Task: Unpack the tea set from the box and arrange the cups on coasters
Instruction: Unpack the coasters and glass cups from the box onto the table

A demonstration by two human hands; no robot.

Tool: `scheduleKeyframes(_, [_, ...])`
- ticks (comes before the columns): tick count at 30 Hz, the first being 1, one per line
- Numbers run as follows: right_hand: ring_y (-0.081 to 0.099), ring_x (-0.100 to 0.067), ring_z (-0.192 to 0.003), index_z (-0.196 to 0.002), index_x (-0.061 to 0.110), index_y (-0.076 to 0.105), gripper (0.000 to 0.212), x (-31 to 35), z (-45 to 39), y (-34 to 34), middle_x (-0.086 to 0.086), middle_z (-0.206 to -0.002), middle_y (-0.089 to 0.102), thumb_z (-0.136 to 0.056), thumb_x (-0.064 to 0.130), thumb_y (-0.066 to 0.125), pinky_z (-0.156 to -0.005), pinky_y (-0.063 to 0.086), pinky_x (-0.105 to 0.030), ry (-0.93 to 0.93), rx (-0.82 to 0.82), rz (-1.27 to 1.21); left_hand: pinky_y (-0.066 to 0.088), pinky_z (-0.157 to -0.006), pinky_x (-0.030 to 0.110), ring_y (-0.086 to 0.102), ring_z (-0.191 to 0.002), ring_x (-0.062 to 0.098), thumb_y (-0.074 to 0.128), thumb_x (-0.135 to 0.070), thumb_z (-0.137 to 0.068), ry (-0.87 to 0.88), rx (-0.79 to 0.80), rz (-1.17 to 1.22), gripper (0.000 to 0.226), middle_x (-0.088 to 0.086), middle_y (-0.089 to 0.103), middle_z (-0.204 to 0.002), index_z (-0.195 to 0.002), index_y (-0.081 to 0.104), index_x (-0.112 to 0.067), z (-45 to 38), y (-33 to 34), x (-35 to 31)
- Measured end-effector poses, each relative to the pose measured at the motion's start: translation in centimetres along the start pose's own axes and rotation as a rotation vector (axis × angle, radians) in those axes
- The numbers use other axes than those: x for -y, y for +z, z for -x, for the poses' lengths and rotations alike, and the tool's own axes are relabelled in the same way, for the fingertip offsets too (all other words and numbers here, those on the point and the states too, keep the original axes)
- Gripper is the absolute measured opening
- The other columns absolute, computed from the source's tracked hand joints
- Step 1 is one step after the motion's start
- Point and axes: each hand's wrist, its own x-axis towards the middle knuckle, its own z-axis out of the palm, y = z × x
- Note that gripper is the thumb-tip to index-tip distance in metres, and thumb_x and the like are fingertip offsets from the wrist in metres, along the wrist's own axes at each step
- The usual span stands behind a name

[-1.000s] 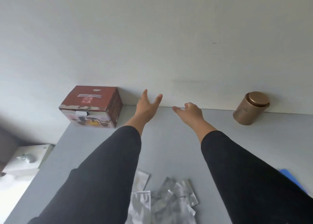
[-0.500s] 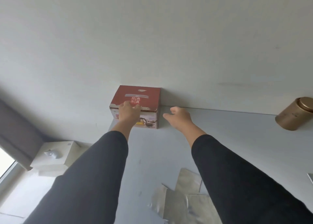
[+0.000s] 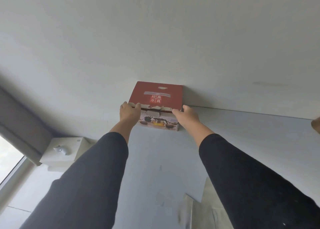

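At far left a white box (image 3: 64, 150) with a small white device on top sits beside the desk (image 3: 242, 133). The left hand (image 3: 129, 112) grips the near left corner of the red tea set box (image 3: 156, 97), fingers curled over its top edge. The box stands at the desk's back edge, against the wall. The right hand (image 3: 187, 115) clasps its near right corner. Silvery packets (image 3: 204, 213) lie bottom right.

Red-topped box (image 3: 156, 94) with teapot print, black sleeves (image 3: 97, 173), grey table (image 3: 242, 130)
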Motion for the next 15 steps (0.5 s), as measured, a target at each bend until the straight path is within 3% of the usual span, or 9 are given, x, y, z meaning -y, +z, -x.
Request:
scheduleKeyframes(2, [0.053, -0.017, -0.092, -0.125, 0.018, 0.049, 0.038, 0.0, -0.7, 0.8, 0.003, -0.101, 0.056, -0.091, 0.035, 0.048, -0.063, 0.042, -0.022, 0.015, 0.001, -0.038, 0.042, -0.101, 0.041, 0.047, -0.123, 0.028, 0.042, -0.035, -0.096, -0.027, 0.051, 0.053, 0.049, 0.006, 0.052, -0.128, -0.135, 0.039, -0.005, -1.0, 0.1, 0.2])
scheduleKeyframes(5, [0.048, -0.021, -0.119, -0.142, 0.015, 0.038, 0.054, 0.4, -1.3, 1.5, -0.003, -0.138, 0.048, -0.093, 0.038, 0.048, -0.093, 0.039, -0.032, 0.080, -0.050, -0.125, 0.042, -0.090, 0.036, 0.051, -0.115, 0.027, 0.041, -0.036, -0.097, -0.051, 0.102, 0.114, 0.054, 0.005, 0.052, -0.126, -0.145, 0.028, -0.013, -1.7, -0.1, 0.5])
scheduleKeyframes(6, [0.045, -0.022, -0.126, -0.141, 0.014, 0.038, 0.054, 0.5, -1.2, 1.7, -0.002, -0.142, 0.045, -0.094, 0.037, 0.048, -0.096, 0.036, -0.032, 0.098, -0.074, -0.154, 0.041, -0.088, 0.035, 0.050, -0.112, 0.026, 0.040, -0.035, -0.097, -0.050, 0.108, 0.130, 0.054, 0.006, 0.051, -0.129, -0.146, 0.028, -0.015, -1.8, -0.2, 0.6])
scheduleKeyframes(8, [0.048, -0.021, -0.118, -0.133, 0.014, 0.046, 0.045, 0.7, -1.1, 2.0, -0.003, -0.130, 0.053, -0.094, 0.035, 0.048, -0.089, 0.035, -0.029, 0.118, -0.103, -0.194, 0.041, -0.088, 0.035, 0.050, -0.111, 0.026, 0.040, -0.034, -0.097, -0.044, 0.113, 0.153, 0.053, 0.007, 0.050, -0.132, -0.146, 0.028, -0.018, -1.7, -0.5, 0.7])
scheduleKeyframes(11, [0.054, -0.018, -0.093, -0.105, 0.018, 0.057, 0.023, 0.9, -0.6, 2.7, 0.005, -0.088, 0.055, -0.091, 0.035, 0.049, -0.073, 0.036, -0.026, 0.129, -0.142, -0.195, 0.042, -0.092, 0.037, 0.050, -0.117, 0.029, 0.040, -0.034, -0.095, -0.042, 0.135, 0.185, 0.054, 0.008, 0.050, -0.133, -0.145, 0.028, -0.017, -1.3, -1.0, 1.0])
scheduleKeyframes(15, [0.048, -0.008, -0.070, -0.094, 0.020, 0.056, 0.020, 0.4, 0.6, 3.6, 0.004, -0.082, 0.055, -0.089, 0.038, 0.049, -0.057, 0.034, -0.025, 0.139, -0.179, -0.189, 0.042, -0.088, 0.036, 0.051, -0.114, 0.029, 0.040, -0.034, -0.096, -0.035, 0.162, 0.187, 0.053, 0.008, 0.050, -0.131, -0.144, 0.029, -0.016, -0.3, -1.6, 1.8])
